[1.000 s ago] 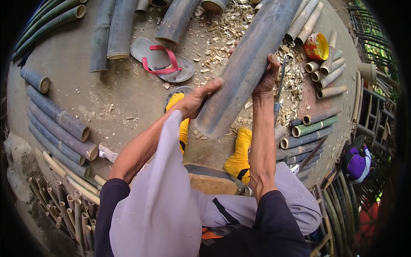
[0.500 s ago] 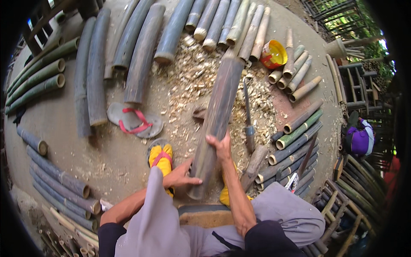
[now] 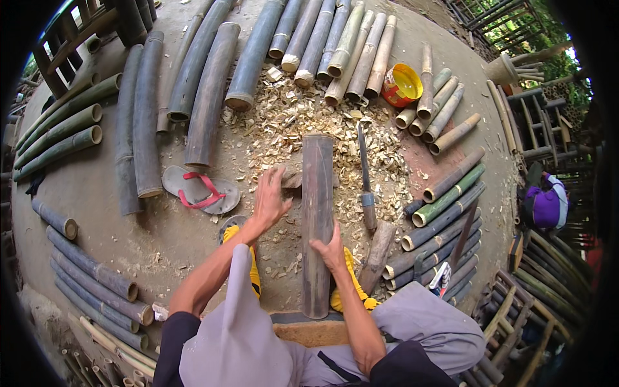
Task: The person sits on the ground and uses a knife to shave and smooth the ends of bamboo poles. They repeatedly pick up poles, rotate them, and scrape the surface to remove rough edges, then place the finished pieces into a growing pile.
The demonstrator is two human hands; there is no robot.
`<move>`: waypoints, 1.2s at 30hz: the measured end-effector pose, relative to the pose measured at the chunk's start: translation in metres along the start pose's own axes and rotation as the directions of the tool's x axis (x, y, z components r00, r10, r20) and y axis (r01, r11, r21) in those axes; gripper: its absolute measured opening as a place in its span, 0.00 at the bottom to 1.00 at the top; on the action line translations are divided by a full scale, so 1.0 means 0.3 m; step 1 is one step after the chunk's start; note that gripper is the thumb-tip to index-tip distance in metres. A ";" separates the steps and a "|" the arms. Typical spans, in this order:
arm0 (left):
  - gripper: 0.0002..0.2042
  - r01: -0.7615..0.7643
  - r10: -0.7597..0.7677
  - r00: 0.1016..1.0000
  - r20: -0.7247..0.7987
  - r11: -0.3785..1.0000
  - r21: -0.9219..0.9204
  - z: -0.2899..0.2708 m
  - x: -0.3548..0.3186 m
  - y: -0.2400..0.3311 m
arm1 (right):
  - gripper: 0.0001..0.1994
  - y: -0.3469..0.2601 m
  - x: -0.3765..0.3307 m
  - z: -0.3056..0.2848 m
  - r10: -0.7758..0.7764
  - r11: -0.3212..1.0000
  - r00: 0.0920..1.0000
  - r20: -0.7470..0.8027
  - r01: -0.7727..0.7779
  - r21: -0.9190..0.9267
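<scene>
A thick dark bamboo length (image 3: 318, 193) stretches away from me between my feet, its near end by the low wooden seat (image 3: 309, 332). My right hand (image 3: 333, 250) grips its right side toward the near end. My left hand (image 3: 269, 200) is off the bamboo, just to its left, fingers stretched forward and thumb apart, holding nothing. Close to those fingertips a brown wood block (image 3: 293, 180) shows partly behind the bamboo. On the right, a long-bladed knife with a wooden handle (image 3: 368, 209) lies on the chips, next to a short log (image 3: 377, 255).
Pale wood chips (image 3: 277, 122) cover the floor ahead. Bamboo lengths lie around me: thick ones (image 3: 213, 97) at far left, thinner ones (image 3: 445, 226) at right. A yellow-and-red tub (image 3: 402, 85) stands at far right. A grey sandal (image 3: 200, 189) lies left of my foot.
The bamboo has swung from a rightward slant to nearly straight ahead, its far end coming nearer. My left hand has let go and moved forward; my right hand keeps hold.
</scene>
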State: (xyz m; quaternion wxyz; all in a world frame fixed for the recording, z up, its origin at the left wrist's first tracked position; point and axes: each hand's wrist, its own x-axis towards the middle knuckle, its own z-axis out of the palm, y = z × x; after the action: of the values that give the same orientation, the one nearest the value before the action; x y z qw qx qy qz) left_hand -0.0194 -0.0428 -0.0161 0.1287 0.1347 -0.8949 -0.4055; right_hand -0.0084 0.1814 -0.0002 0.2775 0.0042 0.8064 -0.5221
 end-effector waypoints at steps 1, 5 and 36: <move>0.33 -0.055 0.060 0.997 -0.050 0.994 0.096 0.000 0.030 -0.005 | 0.53 -0.027 -0.015 0.031 -0.037 0.989 0.998 -0.045 0.030 -0.144; 0.28 -0.117 0.073 0.971 0.229 0.975 0.187 0.063 0.089 -0.085 | 0.57 -0.082 -0.048 0.077 -0.135 0.904 0.988 -0.078 0.090 -0.419; 0.25 -0.122 0.076 0.983 0.167 0.951 0.283 0.091 0.138 -0.065 | 0.37 -0.149 0.147 -0.192 -0.127 0.923 0.962 -0.243 0.025 -0.383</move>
State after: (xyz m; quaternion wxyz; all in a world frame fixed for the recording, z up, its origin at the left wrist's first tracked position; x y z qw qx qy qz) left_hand -0.0644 -0.0506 -0.0434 0.0581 0.0754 -0.9579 -0.2710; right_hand -0.0847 0.1972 0.0348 0.1431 -0.0114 0.9207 -0.3628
